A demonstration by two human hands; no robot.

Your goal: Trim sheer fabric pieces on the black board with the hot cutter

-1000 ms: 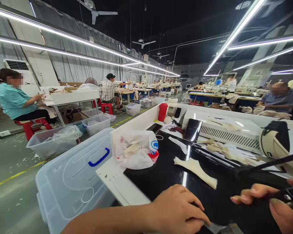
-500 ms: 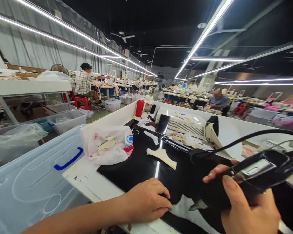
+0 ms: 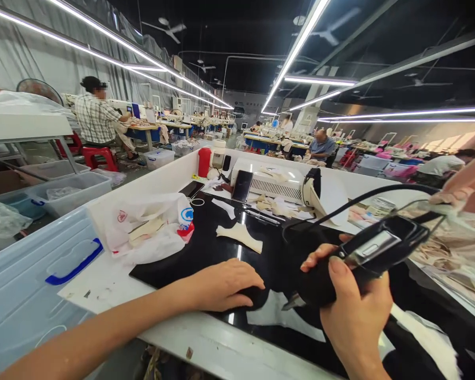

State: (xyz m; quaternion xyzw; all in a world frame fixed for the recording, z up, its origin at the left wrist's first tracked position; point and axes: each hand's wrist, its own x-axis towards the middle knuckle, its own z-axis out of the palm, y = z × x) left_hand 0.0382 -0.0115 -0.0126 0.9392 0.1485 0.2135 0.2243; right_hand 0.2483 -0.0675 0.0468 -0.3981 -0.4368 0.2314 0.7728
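My right hand point(image 3: 356, 311) is wrapped round a black corded hand tool point(image 3: 383, 248) with a silver plate on its side. A wedge-shaped metal tip point(image 3: 295, 302) points down to the left from under that hand. My left hand point(image 3: 225, 285) rests palm down on the glossy black board point(image 3: 174, 272), fingers bent and thumb apart, with no held thing visible. Just right of it lies a thin whitish translucent piece point(image 3: 283, 316), close under the metal tip. Farther back on the board is a cream curved fabric piece point(image 3: 239, 236).
A white plastic bag point(image 3: 121, 237) with cream pieces stands at left. Behind the board are a phone point(image 3: 242, 186), a white vented machine point(image 3: 273, 184) and fabric scraps point(image 3: 283, 207). A translucent bin lid point(image 3: 16, 295) lies left. Other people sit at sewing tables beyond.
The view has swung right, so things sit farther left. My left hand's fingers have drawn back from the whitish piece, baring more of it. The tool stays in my right hand.
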